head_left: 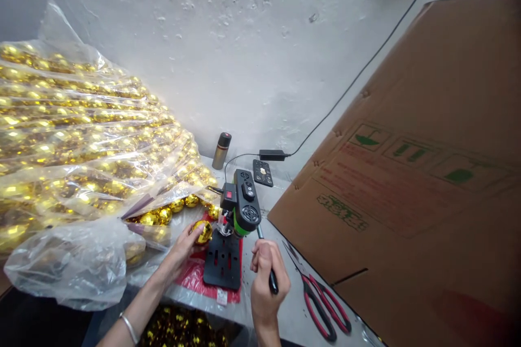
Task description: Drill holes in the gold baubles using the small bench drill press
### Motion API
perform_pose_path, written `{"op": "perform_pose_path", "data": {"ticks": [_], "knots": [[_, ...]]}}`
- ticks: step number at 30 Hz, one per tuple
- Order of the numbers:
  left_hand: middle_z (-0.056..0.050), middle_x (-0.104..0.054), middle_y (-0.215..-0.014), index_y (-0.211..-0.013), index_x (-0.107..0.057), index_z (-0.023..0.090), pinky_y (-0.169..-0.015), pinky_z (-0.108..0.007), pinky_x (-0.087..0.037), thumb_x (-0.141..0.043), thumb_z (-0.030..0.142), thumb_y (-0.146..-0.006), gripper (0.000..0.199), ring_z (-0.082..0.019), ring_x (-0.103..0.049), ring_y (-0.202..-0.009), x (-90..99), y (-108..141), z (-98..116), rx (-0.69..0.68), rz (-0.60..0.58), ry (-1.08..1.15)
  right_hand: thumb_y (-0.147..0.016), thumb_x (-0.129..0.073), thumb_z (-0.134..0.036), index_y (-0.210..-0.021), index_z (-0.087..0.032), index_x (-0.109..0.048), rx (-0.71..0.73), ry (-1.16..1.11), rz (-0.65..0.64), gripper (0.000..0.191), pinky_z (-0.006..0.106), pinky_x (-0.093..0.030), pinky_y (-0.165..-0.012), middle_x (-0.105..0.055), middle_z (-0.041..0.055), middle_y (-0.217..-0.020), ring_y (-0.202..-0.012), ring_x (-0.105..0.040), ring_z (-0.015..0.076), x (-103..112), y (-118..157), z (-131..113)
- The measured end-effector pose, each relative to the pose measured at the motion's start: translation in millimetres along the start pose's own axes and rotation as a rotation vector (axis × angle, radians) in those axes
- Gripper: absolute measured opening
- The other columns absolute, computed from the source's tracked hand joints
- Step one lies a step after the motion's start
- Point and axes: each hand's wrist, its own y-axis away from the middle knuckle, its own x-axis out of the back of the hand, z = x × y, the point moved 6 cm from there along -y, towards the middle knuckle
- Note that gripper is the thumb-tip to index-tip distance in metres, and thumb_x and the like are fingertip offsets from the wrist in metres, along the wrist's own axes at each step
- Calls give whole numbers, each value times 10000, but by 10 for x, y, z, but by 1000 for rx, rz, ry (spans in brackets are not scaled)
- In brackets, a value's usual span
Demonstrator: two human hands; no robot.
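Left hand (184, 249): fingers curled round a gold ball (203, 233), just left of a black drill press (247, 200) | Right hand (269, 274): gripping its lever (273, 283) | Scissors (325, 306) rightward | Clear bag of gold balls (81, 135) leftward

The left hand (184, 246) held a gold ball (203, 233) beside a bench drill (246, 201); the right hand (266, 277) gripped its lever (273, 284).

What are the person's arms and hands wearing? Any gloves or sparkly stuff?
No gloves: the left hand and right hand are both bare. A smooth, shiny silver bangle circles the left wrist. The right wrist shows nothing worn, and no sleeves are in view.
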Motion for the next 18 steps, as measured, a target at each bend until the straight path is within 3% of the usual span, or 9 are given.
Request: {"op": "perform_pose_path", "data": {"ticks": [4, 7, 12, 18], "knots": [[-112, -794, -1106, -1184, -613, 185, -948, -429, -591, -878, 635, -638, 755, -313, -752, -1059, -29, -61, -188, -136, 58, -156, -1094, -482, -228, -780, -219, -550, 3, 1, 2, 321, 230, -383, -522, -518, -34, -711, -559, -472, 100, -1, 11, -3], [-137, -789, -1153, -1210, -613, 177, -1061, -508, -540, -784, 626, -721, 685, -349, -738, -1130, -106, -67, -247, -279, 27, -396, -1093, -480, -232, -783, -217, -554, -6, 2, 8, 319, 230, -390, -524, -521, -30, -717, -564, -477, 103, 3, 26, 14], [-173, -732, -1366, -1341, -608, 195, -1135, -584, -504, -691, 508, -852, 586, -379, -684, -1285, -216, 39, -326, -415, 7, -731, -1086, -483, -211, -767, -218, -539, 15, 16, -3, 323, 225, -412, -550, -512, -31, -710, -589, -496, 108, 15, 53, 33], [-170, -724, -1389, -1392, -612, 205, -1119, -561, -564, -689, 383, -912, 518, -356, -692, -1298, -303, 172, -427, -608, -87, -850, -1083, -474, -196, -772, -215, -539, -1, 35, -11, 318, 221, -402, -542, -536, -23, -744, -592, -493, 103, 29, 96, 82]]}}
